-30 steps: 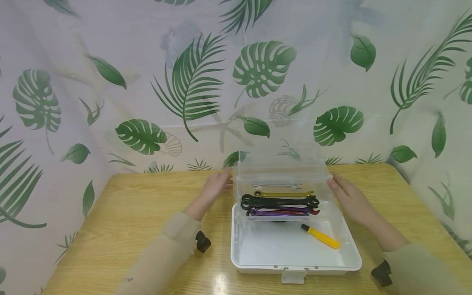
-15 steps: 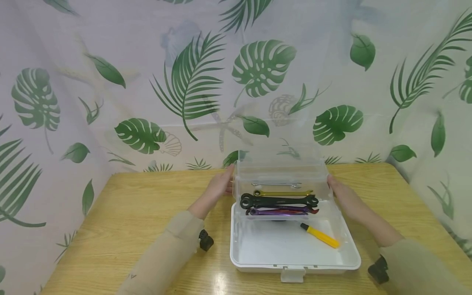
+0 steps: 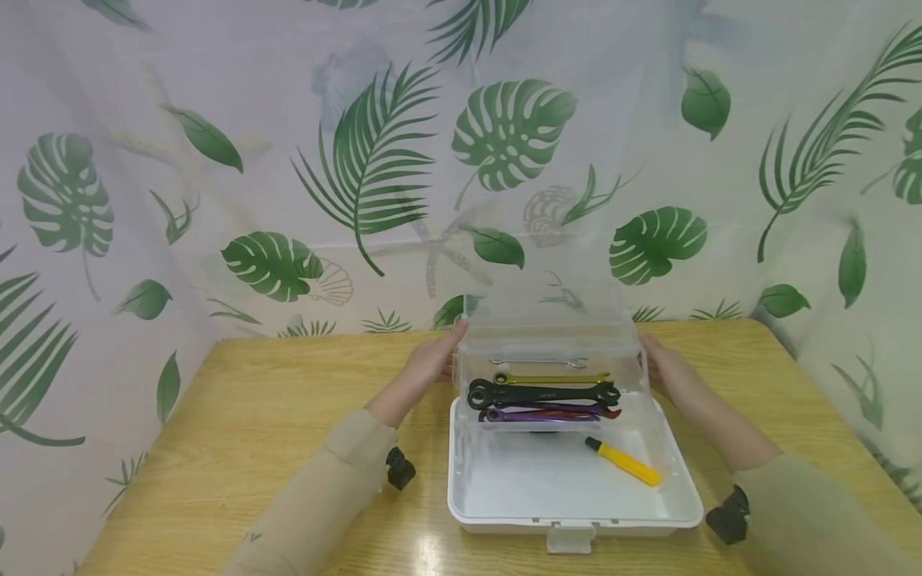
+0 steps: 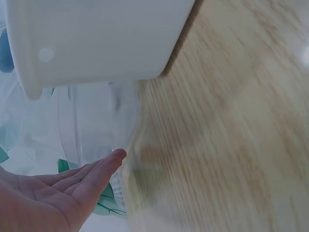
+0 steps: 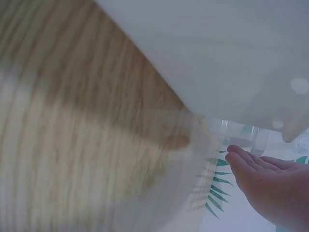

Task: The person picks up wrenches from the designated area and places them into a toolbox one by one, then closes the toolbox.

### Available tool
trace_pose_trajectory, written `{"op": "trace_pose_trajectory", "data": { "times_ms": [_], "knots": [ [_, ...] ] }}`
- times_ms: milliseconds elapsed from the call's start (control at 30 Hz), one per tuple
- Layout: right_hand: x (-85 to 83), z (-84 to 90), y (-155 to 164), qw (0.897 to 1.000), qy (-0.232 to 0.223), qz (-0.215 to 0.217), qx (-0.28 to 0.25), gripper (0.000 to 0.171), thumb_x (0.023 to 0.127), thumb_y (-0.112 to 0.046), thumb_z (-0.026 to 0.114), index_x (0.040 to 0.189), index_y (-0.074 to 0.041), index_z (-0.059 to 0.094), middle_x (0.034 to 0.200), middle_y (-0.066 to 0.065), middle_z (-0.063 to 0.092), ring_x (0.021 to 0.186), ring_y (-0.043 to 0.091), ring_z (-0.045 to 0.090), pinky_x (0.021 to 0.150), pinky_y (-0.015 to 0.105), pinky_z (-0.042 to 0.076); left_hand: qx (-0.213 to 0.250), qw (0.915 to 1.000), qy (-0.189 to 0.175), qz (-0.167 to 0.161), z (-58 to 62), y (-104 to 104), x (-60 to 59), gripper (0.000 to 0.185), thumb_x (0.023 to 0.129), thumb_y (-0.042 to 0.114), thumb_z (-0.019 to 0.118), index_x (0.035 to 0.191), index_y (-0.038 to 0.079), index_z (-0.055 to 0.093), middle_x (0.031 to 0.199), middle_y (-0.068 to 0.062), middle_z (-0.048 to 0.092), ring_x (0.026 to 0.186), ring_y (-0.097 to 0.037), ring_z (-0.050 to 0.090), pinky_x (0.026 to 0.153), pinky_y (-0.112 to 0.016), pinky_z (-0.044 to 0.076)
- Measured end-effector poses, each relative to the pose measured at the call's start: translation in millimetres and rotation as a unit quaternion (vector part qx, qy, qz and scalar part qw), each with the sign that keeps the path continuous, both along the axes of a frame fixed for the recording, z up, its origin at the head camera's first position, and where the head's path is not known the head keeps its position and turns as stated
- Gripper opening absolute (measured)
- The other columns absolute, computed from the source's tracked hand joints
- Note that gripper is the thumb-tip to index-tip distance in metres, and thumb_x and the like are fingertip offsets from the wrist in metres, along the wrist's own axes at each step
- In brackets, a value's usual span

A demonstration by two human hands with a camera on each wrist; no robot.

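A white toolbox (image 3: 455, 480) with a raised clear lid (image 3: 547, 336) stands between my hands in the head view. Its clear tray (image 3: 471, 368) bears several wrenches: a large black wrench (image 3: 543, 394), a yellow wrench (image 3: 551, 378), a silver wrench (image 3: 536, 363) and a purple wrench (image 3: 540, 415). A yellow-handled tool with a black end (image 3: 627, 462) lies on the white floor of the box. My left hand (image 3: 426, 364) is at the lid's left side, fingers extended in the left wrist view. At the opposite side my right hand (image 3: 675, 378) has its fingers straight (image 5: 246, 162), partly behind the lid.
The box rests on a wood-grain table (image 3: 302, 416). Its front latch (image 3: 571, 538) hangs down over the near edge. Behind the table hangs a white sheet printed with green leaves (image 3: 403, 160), with more of it at both sides.
Both hands have drawn inward to the sides of the raised lid, the right one slipping partly behind it. The wrenches and the yellow-handled tool keep their places in the box.
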State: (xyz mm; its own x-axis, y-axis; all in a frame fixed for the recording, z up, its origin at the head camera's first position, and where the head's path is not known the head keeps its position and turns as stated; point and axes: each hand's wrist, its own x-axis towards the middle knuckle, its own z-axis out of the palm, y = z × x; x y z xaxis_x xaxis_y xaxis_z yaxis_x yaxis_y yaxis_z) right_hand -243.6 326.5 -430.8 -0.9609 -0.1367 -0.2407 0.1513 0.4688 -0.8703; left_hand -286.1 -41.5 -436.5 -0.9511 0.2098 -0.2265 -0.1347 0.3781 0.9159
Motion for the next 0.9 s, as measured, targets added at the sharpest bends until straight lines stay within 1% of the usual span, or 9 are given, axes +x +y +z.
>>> {"op": "trace_pose_trajectory", "data": {
  "times_ms": [133,333,600,733,800,900],
  "knots": [
    [0.4,0.3,-3.1,1.0,-0.006,-0.006,-0.013,0.088,0.111,-0.062,0.009,0.165,0.007,0.016,0.17,0.036,0.016,0.158,0.056,0.02,0.13,0.066,0.021,0.004,1.0,0.004,-0.002,0.4,-0.5,1.0,0.077,0.109,0.062,0.038,0.142,-0.003,0.063,0.133,-0.027,0.071,0.121,-0.042,0.072,0.106,-0.047,0.059],
    [2.3,0.2,-4.6,0.999,-0.015,-0.019,-0.047,0.088,0.112,-0.062,0.015,0.166,0.007,0.012,0.172,0.034,0.012,0.16,0.053,0.015,0.132,0.064,0.016,0.009,0.9999,0.008,-0.001,2.5,0.7,3.7,0.075,0.11,0.059,0.038,0.142,-0.004,0.063,0.135,-0.029,0.07,0.124,-0.043,0.07,0.108,-0.048,0.058],
    [6.2,-2.8,-3.8,0.997,0.012,-0.017,-0.079,0.086,0.113,-0.06,0.019,0.165,0.008,0.017,0.172,0.032,0.017,0.16,0.053,0.019,0.131,0.065,0.016,0.007,0.9998,0.016,0.006,2.5,3.0,4.7,0.074,0.11,0.057,0.039,0.143,-0.006,0.062,0.14,-0.029,0.067,0.129,-0.042,0.068,0.112,-0.048,0.055],
    [7.0,-2.9,-2.8,0.994,0.016,-0.024,-0.107,0.086,0.113,-0.058,0.022,0.165,0.01,0.016,0.172,0.033,0.017,0.16,0.052,0.019,0.132,0.064,0.015,0.004,0.9997,0.025,-0.005,3.1,2.6,5.2,0.072,0.111,0.055,0.038,0.145,-0.004,0.06,0.148,-0.026,0.062,0.134,-0.042,0.064,0.117,-0.05,0.051],
    [7.2,-2.4,-1.8,0.991,0.014,-0.028,-0.126,0.085,0.113,-0.056,0.023,0.165,0.011,0.013,0.173,0.033,0.014,0.16,0.052,0.016,0.132,0.064,0.013,0.004,0.9994,0.032,-0.015,4.2,1.8,5.7,0.071,0.111,0.054,0.038,0.146,-0.003,0.06,0.15,-0.025,0.06,0.136,-0.043,0.063,0.119,-0.051,0.049],
    [8.0,-0.5,-1.2,0.99,0.01,-0.034,-0.136,0.084,0.114,-0.053,0.026,0.165,0.011,0.009,0.174,0.033,0.009,0.161,0.053,0.012,0.132,0.065,0.011,0.016,0.9985,0.041,-0.032,6.6,0.4,6.8,0.068,0.112,0.051,0.037,0.146,-0.004,0.06,0.151,-0.024,0.06,0.138,-0.043,0.061,0.121,-0.052,0.046]
  ]
}}
